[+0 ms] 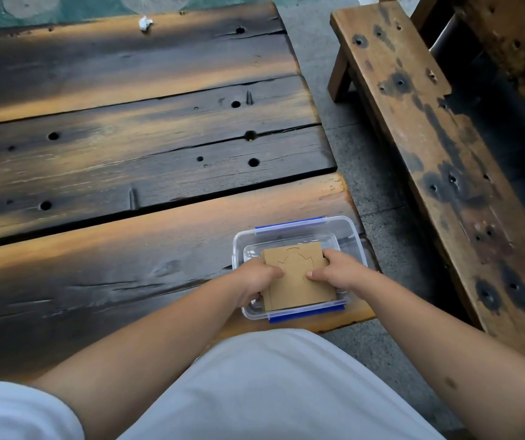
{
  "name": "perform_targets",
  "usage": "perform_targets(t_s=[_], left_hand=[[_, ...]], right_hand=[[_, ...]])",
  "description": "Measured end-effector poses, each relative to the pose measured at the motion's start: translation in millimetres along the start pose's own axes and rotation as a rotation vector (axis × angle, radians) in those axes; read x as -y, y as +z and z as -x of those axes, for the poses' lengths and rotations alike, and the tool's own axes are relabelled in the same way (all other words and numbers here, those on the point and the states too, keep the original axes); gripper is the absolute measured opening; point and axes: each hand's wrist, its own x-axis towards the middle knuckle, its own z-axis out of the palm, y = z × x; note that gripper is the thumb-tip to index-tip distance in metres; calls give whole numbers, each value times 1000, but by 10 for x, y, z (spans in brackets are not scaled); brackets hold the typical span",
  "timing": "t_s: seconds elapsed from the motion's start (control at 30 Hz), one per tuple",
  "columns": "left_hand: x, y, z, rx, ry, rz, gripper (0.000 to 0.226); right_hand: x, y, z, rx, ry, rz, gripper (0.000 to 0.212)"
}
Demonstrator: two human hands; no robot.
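Note:
A clear plastic container (347,231) with blue clips sits at the near right corner of the dark wooden table (134,173). Inside or just above it is a stack of thin brown boards (297,282) with curved cut lines on the top sheet. My left hand (255,279) grips the stack's left edge, thumb on top. On the opposite edge my right hand (339,269) holds the stack the same way, thumb on the top sheet. Both hands hide the sides of the stack.
A crumpled white scrap (145,23) lies at the table's far edge. A worn wooden bench (429,144) stands to the right across a strip of grey floor (369,173). The table top has several holes and cracks.

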Motion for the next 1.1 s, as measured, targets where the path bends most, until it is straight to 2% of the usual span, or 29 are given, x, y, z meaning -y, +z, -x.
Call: perform_targets(t_s=[0.13,0.23,0.37,0.47,0.6,0.77,0.87,1.1], left_hand=[[-35,4,60,-12,-3,-12,25],[-53,13,83,-71,10,-63,33],[-68,-42,158,-245,256,-409,42],[-45,-125,286,-288,434,-500,55],[-4,-336,476,-380,608,-645,57],[54,-705,763,-552,676,-880,74],[65,-896,898,-652,678,-1005,81],[181,-1370,1183,-793,634,-1059,91]], right_hand=[[17,6,-2,-3,8,-20,33],[42,29,3,-41,17,-33,37],[89,72,69,-173,16,45,50],[131,118,136,-289,-63,187,58],[240,198,269,-461,-245,328,73],[583,293,467,-536,-398,602,82],[788,345,574,-538,-460,666,83],[1260,555,755,-540,-553,721,90]])
